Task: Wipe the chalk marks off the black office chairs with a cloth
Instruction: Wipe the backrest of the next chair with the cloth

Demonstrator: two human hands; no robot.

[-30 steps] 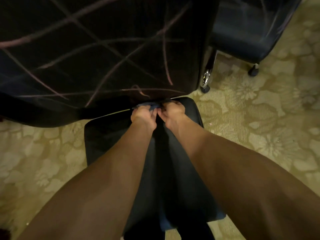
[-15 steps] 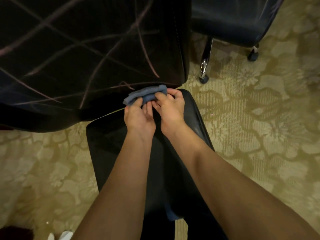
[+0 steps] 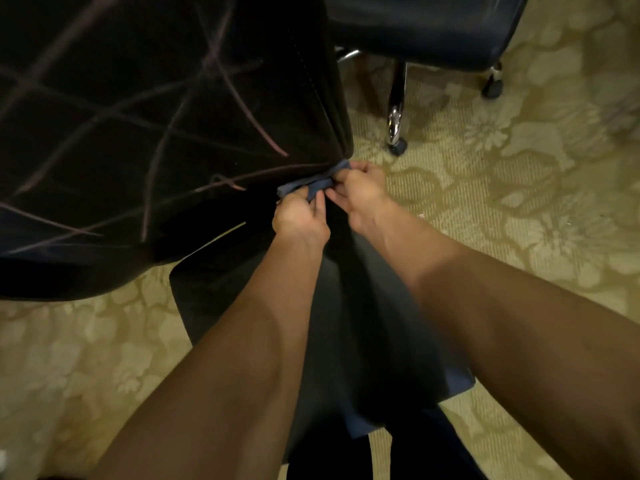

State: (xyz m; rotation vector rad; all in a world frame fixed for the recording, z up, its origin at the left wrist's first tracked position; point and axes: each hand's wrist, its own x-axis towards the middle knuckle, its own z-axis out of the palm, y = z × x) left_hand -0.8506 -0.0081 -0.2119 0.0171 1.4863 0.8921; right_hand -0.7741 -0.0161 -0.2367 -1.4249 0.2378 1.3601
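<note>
A black office chair (image 3: 156,116) fills the upper left, its leather crossed by several pale pink chalk lines. At its lower right corner a small folded blue cloth (image 3: 306,186) sits between both hands. My left hand (image 3: 301,216) grips the cloth's near edge with curled fingers. My right hand (image 3: 360,188) pinches its right end, fingertips against the chair's corner. Both forearms reach out over a dark garment below.
A second dark chair seat (image 3: 426,29) stands at the top right, with a chrome leg (image 3: 396,112) and castors (image 3: 491,88) on the yellow floral carpet (image 3: 519,202). Open carpet lies to the right and lower left.
The view has shifted so the chair's corner and my hands lie further right. My hands have kept hold of the cloth, now bunched tighter against the chair's lower right corner.
</note>
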